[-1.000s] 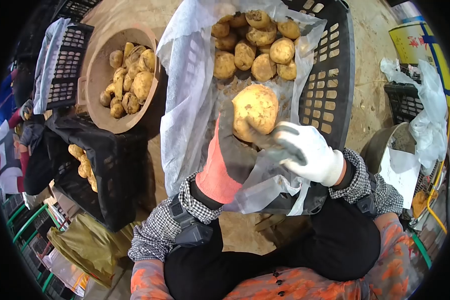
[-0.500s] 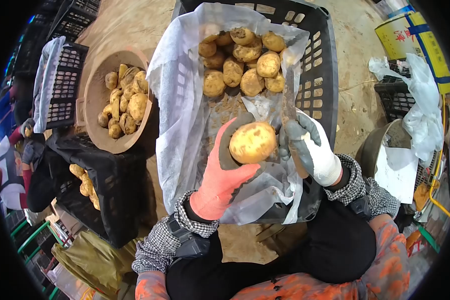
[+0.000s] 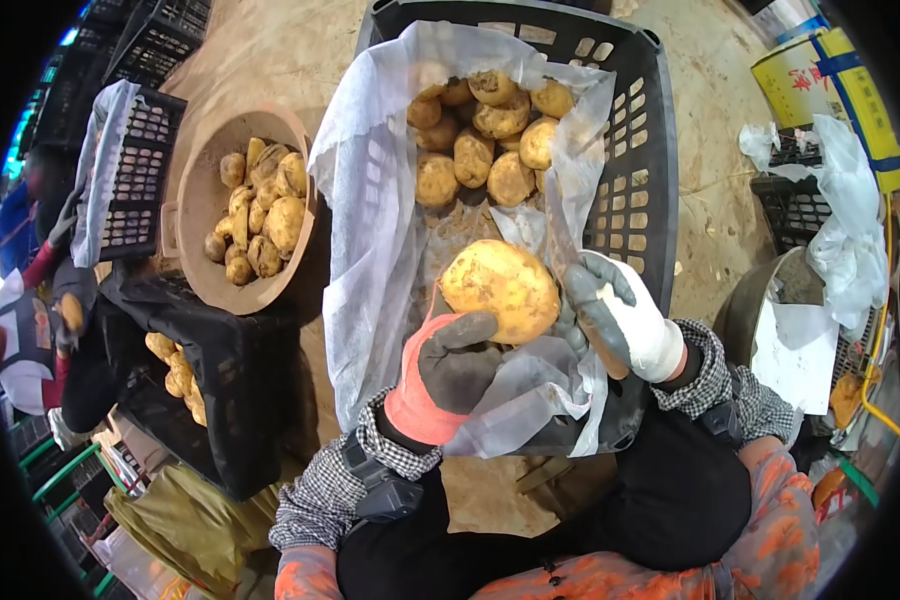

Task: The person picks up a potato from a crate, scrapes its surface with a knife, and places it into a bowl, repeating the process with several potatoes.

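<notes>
A large yellow potato (image 3: 500, 290) with brown soil patches is gripped in my left hand (image 3: 445, 370), which wears a red glove with a grey coated palm. Closed around a knife (image 3: 562, 215) is my right hand (image 3: 630, 315), in a white and grey glove. The soiled blade points up and away, and the end of its wooden handle shows below the fingers. Both hands are over a black plastic crate (image 3: 635, 200) lined with pale translucent sheeting (image 3: 370, 210). Several potatoes (image 3: 495, 140) are piled at its far end, with loose soil in front of them.
Left of the crate stands a brown basin (image 3: 182, 215) of potatoes, many misshapen. Below it, a black-lined crate (image 3: 230, 390) holds more potatoes. At far left, another person's gloved hand (image 3: 67, 335) is visible. A round container (image 3: 750, 300) and a yellow box (image 3: 795, 80) stand at right.
My left hand has turned so the back of its grey-coated fingers and thumb shows, and the potato is rotated. The knife stays in my right hand. The view has shifted slightly.
</notes>
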A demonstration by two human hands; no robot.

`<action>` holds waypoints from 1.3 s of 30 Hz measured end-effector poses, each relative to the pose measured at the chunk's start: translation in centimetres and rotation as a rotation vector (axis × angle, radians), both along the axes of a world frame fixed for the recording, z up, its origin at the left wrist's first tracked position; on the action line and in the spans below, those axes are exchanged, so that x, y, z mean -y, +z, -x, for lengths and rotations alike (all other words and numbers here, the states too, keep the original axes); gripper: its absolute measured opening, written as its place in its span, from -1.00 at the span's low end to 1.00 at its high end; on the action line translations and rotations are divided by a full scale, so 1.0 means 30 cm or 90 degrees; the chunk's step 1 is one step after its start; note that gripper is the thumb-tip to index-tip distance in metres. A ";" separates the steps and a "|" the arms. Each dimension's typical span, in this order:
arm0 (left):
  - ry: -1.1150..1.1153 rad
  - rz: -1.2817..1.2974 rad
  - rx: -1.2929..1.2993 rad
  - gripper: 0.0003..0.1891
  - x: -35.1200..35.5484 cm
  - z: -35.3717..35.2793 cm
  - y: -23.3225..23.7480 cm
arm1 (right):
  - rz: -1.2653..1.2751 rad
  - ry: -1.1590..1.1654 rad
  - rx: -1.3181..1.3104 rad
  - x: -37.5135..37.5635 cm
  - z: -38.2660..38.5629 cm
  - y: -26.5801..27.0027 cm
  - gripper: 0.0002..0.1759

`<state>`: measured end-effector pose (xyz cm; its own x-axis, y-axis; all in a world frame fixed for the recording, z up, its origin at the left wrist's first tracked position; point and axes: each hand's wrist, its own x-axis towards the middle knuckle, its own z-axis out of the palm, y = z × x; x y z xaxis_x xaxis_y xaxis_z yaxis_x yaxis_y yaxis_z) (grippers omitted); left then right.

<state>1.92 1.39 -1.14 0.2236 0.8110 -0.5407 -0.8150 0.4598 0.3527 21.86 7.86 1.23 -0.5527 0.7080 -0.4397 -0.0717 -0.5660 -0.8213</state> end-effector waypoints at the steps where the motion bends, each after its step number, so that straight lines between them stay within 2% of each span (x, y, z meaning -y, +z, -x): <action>1: -0.083 -0.103 -0.149 -0.38 0.015 0.009 -0.037 | 0.051 0.014 0.041 -0.006 -0.005 0.010 -0.72; 2: -0.165 -0.206 -0.298 -0.41 0.009 0.011 -0.032 | 0.050 0.013 0.039 -0.007 -0.007 0.006 -0.72; 3: -0.166 -0.206 -0.299 -0.41 0.010 0.010 -0.018 | 0.010 0.038 0.051 -0.006 -0.009 -0.004 -0.71; 5: -0.064 -0.139 -0.158 -0.43 0.010 0.006 0.022 | -0.028 0.063 0.064 0.001 -0.022 -0.034 -0.69; 6: -0.064 -0.139 -0.158 -0.43 0.013 0.007 0.022 | -0.272 0.083 0.113 0.007 -0.038 -0.059 -0.67; 8: -0.159 -0.057 -0.349 -0.43 0.011 0.012 0.030 | -0.766 0.120 0.204 0.008 -0.061 -0.092 -0.63; 9: -0.158 -0.058 -0.352 -0.43 0.000 0.009 0.041 | -0.466 0.260 0.135 -0.039 -0.065 -0.046 -0.58; 10: -0.071 -0.061 -0.137 -0.45 -0.014 0.000 0.057 | -0.162 0.091 0.142 0.037 -0.085 -0.099 -0.62; 11: 0.015 -0.062 0.078 -0.47 -0.026 -0.009 0.075 | -0.122 0.035 0.071 0.032 -0.075 -0.103 -0.64; 12: 0.015 -0.063 0.078 -0.47 -0.030 -0.016 0.086 | -0.080 -0.022 0.001 0.025 -0.061 -0.104 -0.66; 13: -0.020 -0.056 0.042 -0.49 -0.033 -0.023 0.096 | -0.157 0.011 0.081 0.020 -0.047 -0.101 -0.68; 14: -0.056 -0.048 0.006 -0.50 -0.035 -0.028 0.099 | -0.157 0.010 0.082 0.025 -0.053 -0.113 -0.68; 15: -0.117 -0.101 -0.128 -0.48 -0.037 -0.027 0.092 | -0.238 -0.025 0.093 0.037 -0.061 -0.137 -0.67; 16: -0.119 -0.100 -0.126 -0.48 -0.041 -0.021 0.082 | -0.318 -0.058 0.104 0.045 -0.067 -0.151 -0.66; 17: -0.153 -0.165 -0.340 -0.45 -0.047 -0.011 0.071 | -0.188 0.037 0.010 -0.009 -0.058 -0.019 -0.62; 18: -0.183 -0.229 -0.553 -0.42 -0.051 -0.007 0.065 | -0.185 0.036 0.012 0.007 -0.064 -0.039 -0.62; 20: -0.159 -0.272 -0.559 -0.37 -0.047 -0.012 0.081 | -0.141 0.017 0.036 0.037 -0.066 -0.081 -0.58; 21: -0.166 -0.182 -0.386 -0.36 -0.038 -0.014 0.108 | -0.112 0.093 -0.029 0.000 -0.053 -0.040 -0.54; 22: -0.172 -0.091 -0.214 -0.34 -0.033 -0.013 0.122 | -0.111 0.092 -0.031 0.017 -0.058 -0.063 -0.54; 23: -0.200 -0.031 -0.235 -0.32 -0.025 -0.014 0.077 | -0.119 0.031 -0.043 0.044 -0.069 -0.104 -0.59; 24: -0.200 -0.030 -0.237 -0.32 -0.023 -0.014 0.071 | -0.128 -0.030 -0.054 0.035 -0.034 -0.072 -0.62; 25: -0.142 -0.038 -0.126 -0.32 -0.025 -0.013 0.068 | -0.216 0.120 -0.045 -0.038 -0.052 -0.001 -0.70; 26: -0.084 -0.046 -0.015 -0.32 -0.028 -0.014 0.068 | 0.012 -0.034 -0.120 -0.031 -0.045 0.001 -0.81; 27: -0.030 -0.040 0.020 -0.32 -0.033 -0.025 0.105 | 0.032 -0.033 -0.099 -0.032 -0.053 0.003 -0.80; 32: -0.045 -0.103 0.016 -0.27 -0.026 -0.015 0.074 | 0.036 0.019 0.012 -0.013 -0.031 0.005 -0.71; 34: -0.042 -0.103 0.004 -0.25 -0.028 -0.014 0.076 | 0.004 0.102 0.084 -0.029 -0.025 0.020 -0.70; 36: -0.069 -0.103 -0.047 -0.24 -0.029 -0.010 0.071 | -0.003 0.111 0.093 -0.028 -0.027 0.020 -0.74; 39: -0.089 -0.150 -0.127 -0.26 -0.032 -0.012 0.064 | 0.031 0.130 0.001 -0.021 -0.026 0.016 -0.75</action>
<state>2.29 2.34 0.78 0.2494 0.8879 -0.3866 -0.6540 0.4488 0.6089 22.65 8.48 1.72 -0.6819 0.5593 -0.4713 0.0492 -0.6079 -0.7925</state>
